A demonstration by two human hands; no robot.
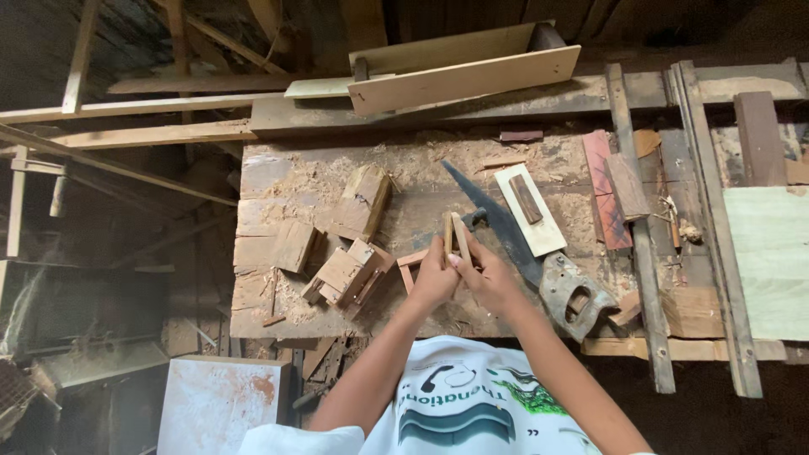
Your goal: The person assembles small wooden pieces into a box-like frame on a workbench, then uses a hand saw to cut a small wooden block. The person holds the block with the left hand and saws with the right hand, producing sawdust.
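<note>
- Handsaw [539, 253] lying on the sawdust-strewn workbench [278, 173]
- Pale board [531, 211] just beside the handsaw's blade (a dark block atop it)
- Wood offcuts [345, 274] left of the handsaw
- Reddish plank [602, 190] right of the handsaw

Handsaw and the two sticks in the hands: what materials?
Handsaw: the blade looks like dark, dull metal, probably steel; the grip looks like worn grey wood, though the material is uncertain. Sticks: pale bare wood, unfinished, held by the left hand and right hand.
</note>
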